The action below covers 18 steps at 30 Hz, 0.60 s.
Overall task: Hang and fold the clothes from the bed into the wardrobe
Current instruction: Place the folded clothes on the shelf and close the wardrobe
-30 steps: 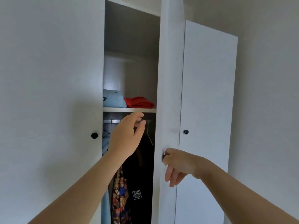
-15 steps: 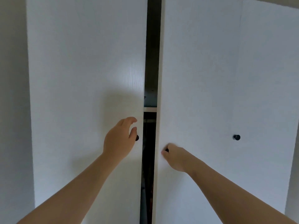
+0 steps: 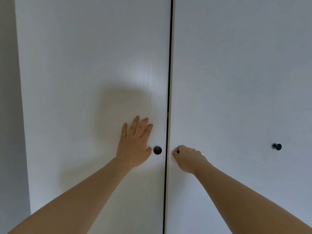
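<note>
Pale grey wall (image 3: 10, 115) runs down the left edge of the view, beside a tall white wood-grain wardrobe (image 3: 236, 39) that fills everything else. Its left door (image 3: 84, 65) and right door (image 3: 236, 90) stand almost together, with only a thin dark gap (image 3: 169, 65) between them. The left hand (image 3: 135, 144) lies flat on the left door, fingers straight, its grip wide open and holding nothing, thumb just beside a round black knob (image 3: 157, 150) near that door's right edge. The right hand (image 3: 187, 157) has its grip closed, fingers curled round a small dark knob (image 3: 178, 151), mostly hidden, at the right door's left edge. Another black knob (image 3: 277, 146) sits far to the right.
</note>
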Motion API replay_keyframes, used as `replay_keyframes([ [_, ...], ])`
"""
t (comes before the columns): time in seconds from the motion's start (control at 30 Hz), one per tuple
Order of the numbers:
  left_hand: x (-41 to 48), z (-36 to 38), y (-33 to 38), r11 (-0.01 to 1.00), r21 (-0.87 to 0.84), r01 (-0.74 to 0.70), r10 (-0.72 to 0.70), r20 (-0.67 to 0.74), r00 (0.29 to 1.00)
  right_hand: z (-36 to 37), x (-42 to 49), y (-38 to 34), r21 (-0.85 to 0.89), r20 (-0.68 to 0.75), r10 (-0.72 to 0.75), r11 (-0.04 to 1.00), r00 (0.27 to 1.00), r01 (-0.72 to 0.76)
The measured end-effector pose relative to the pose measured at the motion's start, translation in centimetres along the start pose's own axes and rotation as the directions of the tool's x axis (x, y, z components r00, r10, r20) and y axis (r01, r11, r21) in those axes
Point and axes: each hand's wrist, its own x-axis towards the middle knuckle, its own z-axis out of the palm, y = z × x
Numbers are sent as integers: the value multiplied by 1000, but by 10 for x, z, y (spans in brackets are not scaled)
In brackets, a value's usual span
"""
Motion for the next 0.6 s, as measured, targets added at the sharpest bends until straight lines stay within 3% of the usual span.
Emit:
replay_keyframes([
  [0.33, 3, 24, -8, 984, 134, -116, 148, -269, 952, 15, 29, -8, -20, -37, 49, 999, 998, -49],
  [0.6, 2, 30, -9, 988, 107, -114, 141, -287, 948, 21, 30, -7, -19, -58, 61, 998, 996, -63],
])
